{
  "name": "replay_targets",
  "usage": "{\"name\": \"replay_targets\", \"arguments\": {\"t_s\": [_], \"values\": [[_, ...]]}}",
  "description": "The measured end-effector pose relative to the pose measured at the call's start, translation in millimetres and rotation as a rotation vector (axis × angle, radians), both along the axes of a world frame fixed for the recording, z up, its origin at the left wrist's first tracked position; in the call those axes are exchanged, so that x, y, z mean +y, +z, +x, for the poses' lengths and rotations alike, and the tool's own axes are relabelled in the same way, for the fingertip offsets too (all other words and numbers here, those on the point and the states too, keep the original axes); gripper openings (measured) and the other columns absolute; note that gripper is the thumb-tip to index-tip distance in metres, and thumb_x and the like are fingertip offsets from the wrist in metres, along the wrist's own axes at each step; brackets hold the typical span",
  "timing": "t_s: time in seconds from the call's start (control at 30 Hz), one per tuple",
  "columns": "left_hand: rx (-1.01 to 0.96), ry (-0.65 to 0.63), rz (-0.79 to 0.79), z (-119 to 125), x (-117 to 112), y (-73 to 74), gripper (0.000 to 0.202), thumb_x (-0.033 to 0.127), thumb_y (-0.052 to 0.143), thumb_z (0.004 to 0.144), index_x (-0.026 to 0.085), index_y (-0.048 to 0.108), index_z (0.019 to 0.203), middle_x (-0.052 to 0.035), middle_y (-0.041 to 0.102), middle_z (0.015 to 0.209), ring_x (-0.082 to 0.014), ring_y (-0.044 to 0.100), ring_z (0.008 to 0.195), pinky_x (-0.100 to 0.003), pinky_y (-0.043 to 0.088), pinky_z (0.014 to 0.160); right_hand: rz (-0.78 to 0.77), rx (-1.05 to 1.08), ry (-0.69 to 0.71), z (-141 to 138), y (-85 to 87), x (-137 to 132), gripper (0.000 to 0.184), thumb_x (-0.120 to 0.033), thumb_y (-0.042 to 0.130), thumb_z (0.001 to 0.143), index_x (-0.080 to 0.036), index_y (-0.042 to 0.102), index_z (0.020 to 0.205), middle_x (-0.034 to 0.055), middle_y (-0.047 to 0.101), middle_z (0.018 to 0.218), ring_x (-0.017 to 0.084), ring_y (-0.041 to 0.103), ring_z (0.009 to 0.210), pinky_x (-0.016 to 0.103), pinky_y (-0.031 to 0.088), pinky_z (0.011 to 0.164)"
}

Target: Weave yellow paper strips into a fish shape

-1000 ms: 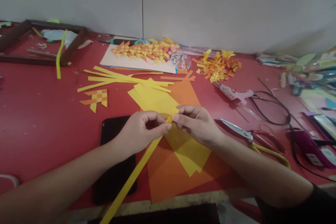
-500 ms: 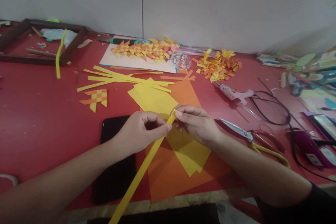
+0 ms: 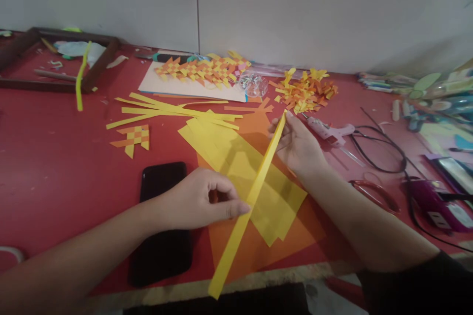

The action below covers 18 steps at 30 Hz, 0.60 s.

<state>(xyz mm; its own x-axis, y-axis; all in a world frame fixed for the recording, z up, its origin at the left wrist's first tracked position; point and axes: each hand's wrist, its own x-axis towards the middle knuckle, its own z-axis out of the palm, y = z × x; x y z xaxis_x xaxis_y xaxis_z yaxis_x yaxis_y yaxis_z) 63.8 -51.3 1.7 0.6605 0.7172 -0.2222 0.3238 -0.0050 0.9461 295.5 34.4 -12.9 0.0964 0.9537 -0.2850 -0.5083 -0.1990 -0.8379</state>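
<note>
A long yellow paper strip [image 3: 254, 192] runs diagonally over the red table. My right hand [image 3: 299, 145] pinches its far end, close to the pink glue gun [image 3: 330, 133]. My left hand [image 3: 201, 202] pinches the strip near its middle, thumb against forefinger. Under the strip lie yellow paper sheets [image 3: 221, 145] on orange sheets [image 3: 254, 246]. A black phone [image 3: 162, 224] lies beneath my left wrist.
Loose yellow strips [image 3: 162, 108] and a small woven piece [image 3: 135, 138] lie to the left. Woven pieces on white card [image 3: 201, 71], a scrap pile [image 3: 305, 91], scissors [image 3: 373, 194], black cables [image 3: 388, 150], a purple device [image 3: 436, 204] and a wooden frame [image 3: 59, 59] surround them.
My right hand has drawn the strip's end away towards the glue gun. My left hand has slid down the strip, nearer the table's front edge.
</note>
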Motion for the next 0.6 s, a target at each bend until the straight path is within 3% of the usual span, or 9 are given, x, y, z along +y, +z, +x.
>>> {"name": "replay_targets", "arguments": {"t_s": [0.17,0.23,0.3,0.43,0.6], "values": [[-0.033,0.057,-0.041,2,1,2.6,0.042,0.048,0.049,0.093,0.015,0.07,0.079,-0.0028,0.067,0.07,-0.0096,0.052,0.057,-0.021,0.037,0.053,-0.298,0.18,0.122,1,10.8,1,0.018,-0.023,0.068,0.085,-0.018,0.055,0.074,-0.0066,0.057,0.056,0.002,0.054,0.042,0.008,0.047,0.041],[-0.039,0.106,-0.051,3,1,2.7,0.042,0.047,0.047,0.094,0.015,0.07,0.081,-0.0035,0.069,0.073,-0.0099,0.054,0.059,-0.021,0.04,0.055,-0.341,0.186,0.192,1,12.8,-1,0.018,-0.023,0.07,0.084,-0.017,0.055,0.074,-0.0077,0.054,0.053,0.001,0.048,0.037,0.007,0.043,0.036],[-0.033,0.156,-0.039,4,1,1.7,0.042,0.048,0.047,0.094,0.015,0.069,0.082,-0.0035,0.069,0.075,-0.0101,0.055,0.06,-0.022,0.042,0.057,-0.281,0.12,0.256,0,12.5,-4,0.021,-0.025,0.075,0.079,-0.017,0.056,0.073,-0.0082,0.053,0.052,0.0,0.044,0.035,0.007,0.038,0.033],[-0.047,0.285,-0.041,6,2,-0.7,0.036,0.049,0.053,0.092,0.017,0.068,0.094,-0.0015,0.065,0.077,-0.0101,0.054,0.062,-0.022,0.043,0.058,-0.012,-0.149,0.361,-5,8.8,-17,0.032,-0.036,0.084,0.068,-0.017,0.059,0.067,-0.0054,0.057,0.05,0.004,0.045,0.033,0.014,0.036,0.032],[-0.147,0.37,-0.086,8,3,-1.8,0.036,0.049,0.062,0.087,0.017,0.065,0.104,-0.0016,0.064,0.083,-0.0112,0.056,0.068,-0.022,0.046,0.06,0.168,-0.434,0.545,-16,9.2,-38,0.031,-0.041,0.083,0.068,-0.017,0.064,0.071,-0.0051,0.056,0.049,0.006,0.045,0.036,0.019,0.036,0.035]]}}
